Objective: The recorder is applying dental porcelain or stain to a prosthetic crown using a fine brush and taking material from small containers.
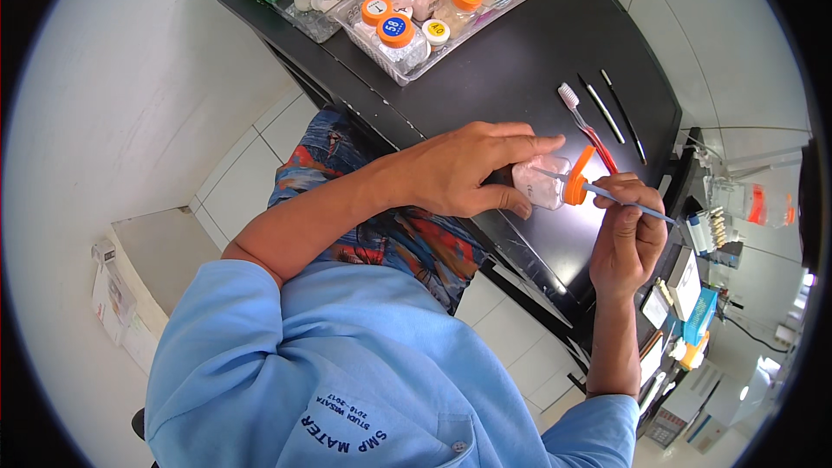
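- Left hand (472, 169): thumb and fingers half-curled round the jar (539, 193), near three o'clock from centre.
- Right hand (628, 238): closely pinches the blue stick (598, 191).
- The stick already reaches through the orange cap (574, 190) into the jar; what remains doesn't show.

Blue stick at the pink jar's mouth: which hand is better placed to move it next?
Probably the right hand: it holds the blue stick, which points into the open pink jar. The left hand has the jar between thumb and fingers, so it seems better placed for steadying.
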A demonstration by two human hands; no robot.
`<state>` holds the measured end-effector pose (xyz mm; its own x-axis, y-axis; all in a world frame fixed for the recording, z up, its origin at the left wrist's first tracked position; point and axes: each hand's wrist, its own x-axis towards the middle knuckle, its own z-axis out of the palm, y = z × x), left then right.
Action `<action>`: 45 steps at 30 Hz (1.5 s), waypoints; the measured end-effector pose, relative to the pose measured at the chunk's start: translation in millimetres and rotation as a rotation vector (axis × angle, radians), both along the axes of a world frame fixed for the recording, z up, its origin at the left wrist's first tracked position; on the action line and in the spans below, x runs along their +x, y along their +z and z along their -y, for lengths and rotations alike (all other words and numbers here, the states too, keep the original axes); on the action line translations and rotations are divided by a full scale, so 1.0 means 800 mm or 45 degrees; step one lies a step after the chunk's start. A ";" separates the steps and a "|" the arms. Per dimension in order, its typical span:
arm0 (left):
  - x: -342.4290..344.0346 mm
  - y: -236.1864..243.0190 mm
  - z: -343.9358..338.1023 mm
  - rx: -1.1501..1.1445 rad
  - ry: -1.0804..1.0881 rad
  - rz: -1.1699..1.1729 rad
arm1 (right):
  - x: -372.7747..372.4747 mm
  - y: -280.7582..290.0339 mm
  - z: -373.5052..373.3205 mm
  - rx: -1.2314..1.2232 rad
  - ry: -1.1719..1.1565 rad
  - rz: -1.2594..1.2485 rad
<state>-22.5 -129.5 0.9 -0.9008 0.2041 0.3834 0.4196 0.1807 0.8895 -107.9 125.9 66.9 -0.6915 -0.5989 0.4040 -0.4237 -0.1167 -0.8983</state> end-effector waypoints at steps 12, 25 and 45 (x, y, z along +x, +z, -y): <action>-0.005 -0.007 0.002 0.151 -0.111 -0.125 | 0.005 0.003 0.003 0.069 0.023 -0.020; -0.002 -0.003 0.001 0.231 -0.059 0.041 | 0.002 0.005 0.010 0.109 0.085 -0.282; -0.002 -0.001 0.003 0.260 -0.133 0.097 | -0.002 0.000 -0.005 0.066 0.112 -0.095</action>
